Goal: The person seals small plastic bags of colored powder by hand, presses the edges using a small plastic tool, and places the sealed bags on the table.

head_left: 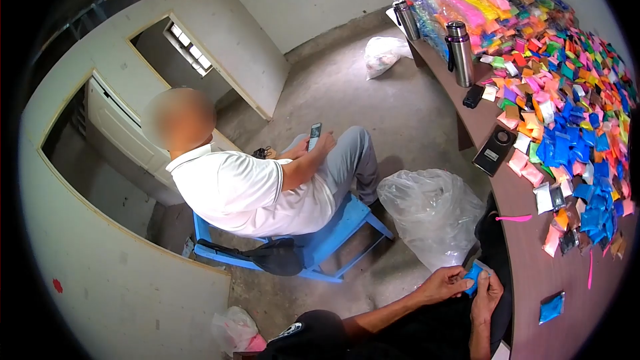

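Note:
Both of my hands are together low in the view, beside the table's near edge. Between their fingers is a small blue packet (475, 277) in clear wrapping. My left hand (445, 285) pinches it from the left side. My right hand (488, 293) grips its other side, with the thumb on the packet. Another blue packet (552, 308) lies flat on the brown table (527, 280), to the right of my hands. A heap of small packets in many colours (560, 113) covers much of the tabletop further up.
A person in a white shirt (233, 187) sits on a blue chair (340, 233), holding a phone (315, 135). A large clear plastic bag (430, 213) stands on the floor beside the table. The table also bears steel flasks (460, 57), a dark phone-like device (495, 151) and pink plastic sticks (514, 218).

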{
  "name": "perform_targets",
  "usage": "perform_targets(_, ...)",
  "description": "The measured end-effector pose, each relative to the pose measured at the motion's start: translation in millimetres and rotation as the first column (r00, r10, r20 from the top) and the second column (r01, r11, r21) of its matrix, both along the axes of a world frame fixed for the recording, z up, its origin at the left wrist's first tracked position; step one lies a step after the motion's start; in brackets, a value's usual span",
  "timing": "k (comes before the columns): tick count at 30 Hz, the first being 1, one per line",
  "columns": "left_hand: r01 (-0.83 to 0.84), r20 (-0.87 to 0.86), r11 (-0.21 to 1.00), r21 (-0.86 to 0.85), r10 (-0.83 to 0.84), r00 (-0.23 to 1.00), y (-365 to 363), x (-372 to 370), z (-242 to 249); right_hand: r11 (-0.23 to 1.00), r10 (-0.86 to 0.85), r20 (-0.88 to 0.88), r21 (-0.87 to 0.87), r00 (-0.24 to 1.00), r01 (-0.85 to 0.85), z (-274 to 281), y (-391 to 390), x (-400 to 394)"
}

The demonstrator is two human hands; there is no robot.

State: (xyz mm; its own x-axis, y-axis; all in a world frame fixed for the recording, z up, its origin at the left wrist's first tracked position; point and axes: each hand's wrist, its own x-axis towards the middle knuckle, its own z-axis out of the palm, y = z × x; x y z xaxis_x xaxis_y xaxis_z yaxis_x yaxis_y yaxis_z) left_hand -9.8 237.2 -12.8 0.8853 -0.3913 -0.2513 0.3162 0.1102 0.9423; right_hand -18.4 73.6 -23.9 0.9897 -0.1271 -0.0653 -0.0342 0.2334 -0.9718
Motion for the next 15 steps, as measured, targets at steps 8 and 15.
perform_targets(8, -0.105, 0.020, 0.986, -0.129, 0.109, 0.994, -2, 3, -12, 0.992, 0.031, 0.113, -0.128, 0.993, -0.016, -11, 0, 0)
perform_targets(15, -0.095, 0.046, 0.995, -0.034, 0.097, 0.994, -5, 2, -8, 0.994, 0.055, -0.005, -0.097, 0.998, -0.056, -9, -7, -4)
